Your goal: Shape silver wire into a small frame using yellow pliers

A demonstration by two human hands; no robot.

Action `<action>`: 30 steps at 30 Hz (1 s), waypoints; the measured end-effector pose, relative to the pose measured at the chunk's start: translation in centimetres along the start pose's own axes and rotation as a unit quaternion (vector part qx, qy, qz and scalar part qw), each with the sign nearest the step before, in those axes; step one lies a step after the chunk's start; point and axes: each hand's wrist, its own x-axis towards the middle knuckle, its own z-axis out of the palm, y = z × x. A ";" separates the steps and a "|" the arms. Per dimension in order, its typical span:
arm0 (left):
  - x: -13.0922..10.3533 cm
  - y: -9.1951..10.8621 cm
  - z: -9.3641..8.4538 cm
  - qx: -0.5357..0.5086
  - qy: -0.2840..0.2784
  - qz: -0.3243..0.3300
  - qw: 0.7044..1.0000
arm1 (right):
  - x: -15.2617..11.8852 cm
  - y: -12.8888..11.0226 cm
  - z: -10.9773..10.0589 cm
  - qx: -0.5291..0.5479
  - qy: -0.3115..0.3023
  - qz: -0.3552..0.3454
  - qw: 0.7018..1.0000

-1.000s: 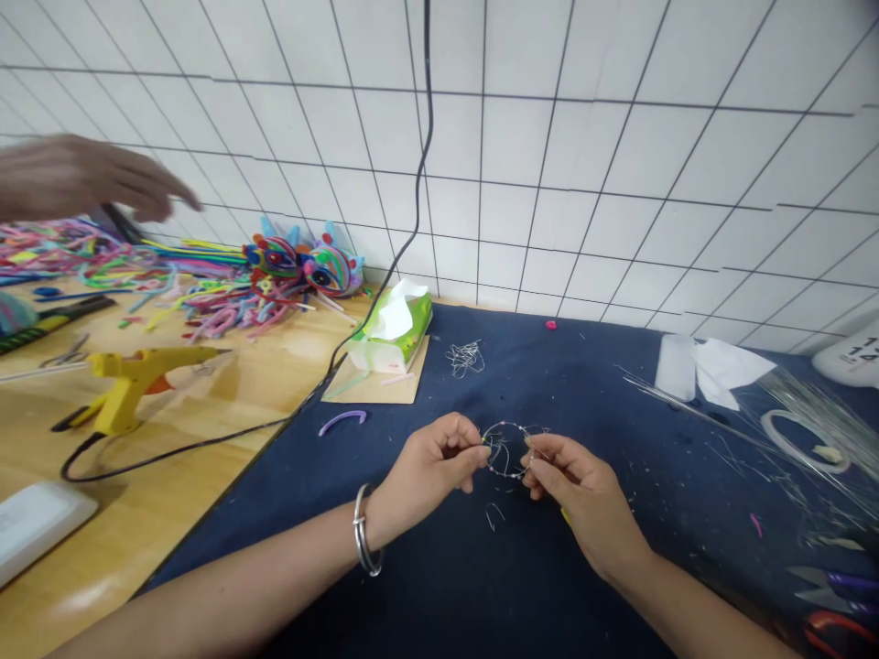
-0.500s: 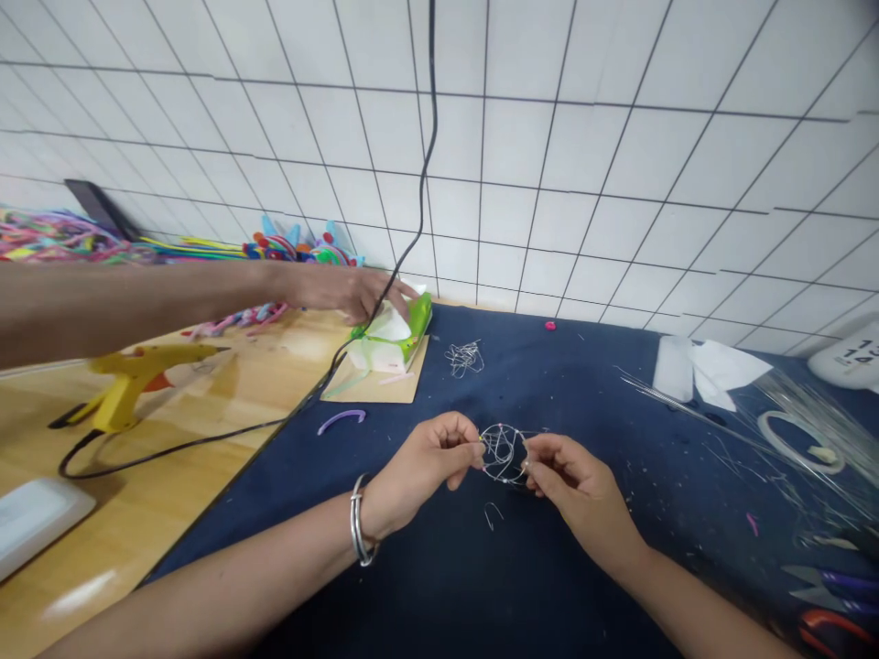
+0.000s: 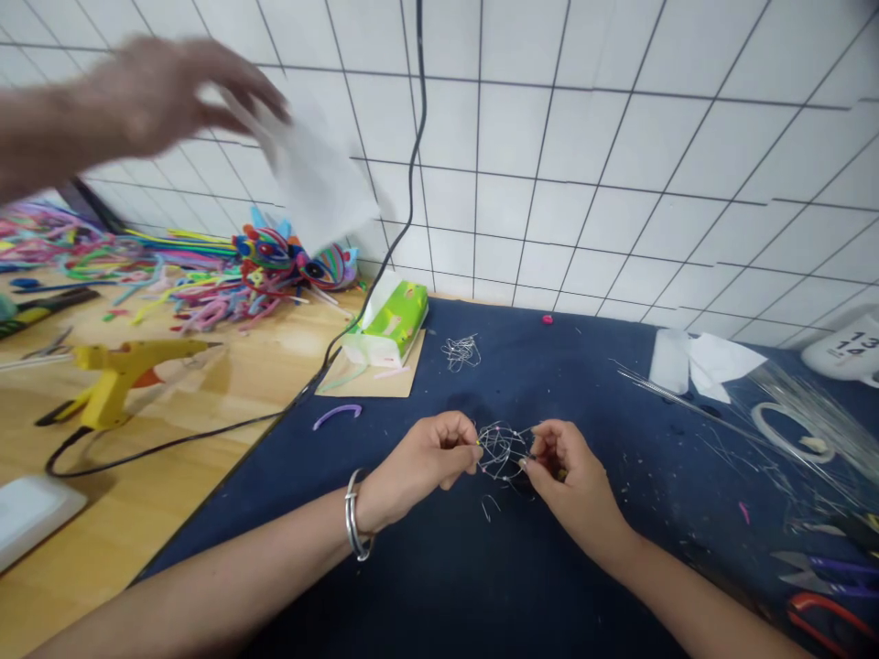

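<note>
A round frame of thin silver wire with small beads (image 3: 503,450) is held between my two hands over the dark blue cloth. My left hand (image 3: 439,450), a silver bangle (image 3: 354,514) at its wrist, pinches the frame's left edge. The fingers of my right hand (image 3: 567,471) are closed on its right side, where a wire end sticks out. Below the frame lies a short bent wire (image 3: 490,507), and a tangle of wire (image 3: 461,352) lies behind it.
Another person's hand (image 3: 171,96) holds a white tissue (image 3: 320,183) at upper left. A green tissue pack (image 3: 398,316), yellow glue gun (image 3: 116,375) and black cable (image 3: 412,174) are left; loose wires (image 3: 817,430) and purple-handled scissors (image 3: 834,572) are right.
The other person's hand has risen leftward from the green pack with a tissue pulled out. My right hand's fingers have shifted slightly on the wire frame; my left hand keeps its pinch.
</note>
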 end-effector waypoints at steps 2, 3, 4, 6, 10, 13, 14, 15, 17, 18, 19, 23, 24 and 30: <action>0.0 0.0 0.0 -0.005 -0.003 -0.002 1.000 | -0.1 0.1 0.1 -0.006 0.005 -0.010 1.000; 0.0 -0.1 -0.1 -0.006 -0.003 -0.002 1.000 | -0.1 0.1 0.1 -0.009 0.005 -0.013 1.000; 0.1 -0.1 -0.1 -0.007 -0.004 -0.001 1.000 | -0.1 0.1 0.1 -0.012 0.004 -0.014 1.000; 0.1 -0.1 -0.1 -0.006 -0.004 -0.002 1.000 | -0.1 0.1 0.0 -0.018 0.000 -0.013 1.000; 0.2 -0.1 -0.1 -0.003 -0.001 -0.009 1.000 | -0.1 0.1 -0.1 -0.021 -0.009 -0.010 1.000; 0.2 -0.2 -0.2 -0.004 -0.002 -0.011 1.000 | -0.1 0.0 -0.2 -0.016 -0.011 -0.008 1.000; 0.2 -0.2 -0.2 -0.005 -0.003 -0.011 1.000 | -0.1 0.0 -0.2 -0.016 -0.012 -0.006 1.000; 0.2 -0.2 -0.2 -0.006 -0.003 -0.011 1.000 | -0.1 -0.1 -0.2 -0.017 -0.013 -0.005 1.000; 0.2 -0.3 -0.2 -0.005 -0.005 -0.011 1.000 | -0.1 -0.1 -0.2 -0.017 -0.017 -0.002 1.000; 0.2 -0.3 -0.2 -0.005 -0.007 -0.012 1.000 | -0.1 -0.2 -0.3 -0.017 -0.020 -0.001 1.000; 0.2 -0.3 -0.2 -0.005 -0.008 -0.011 1.000 | -0.1 -0.2 -0.3 -0.017 -0.021 -0.001 1.000; 0.2 -0.2 -0.2 -0.006 -0.007 -0.005 1.000 | -0.1 -0.2 -0.4 -0.028 -0.024 -0.006 0.999; 0.1 -0.1 -0.2 -0.007 -0.006 -0.003 1.000 | 0.0 -0.1 -0.4 -0.029 -0.025 -0.007 0.999; 0.0 0.0 0.0 -0.022 -0.012 0.021 0.999 | 0.0 0.0 -0.5 0.003 -0.030 0.003 1.000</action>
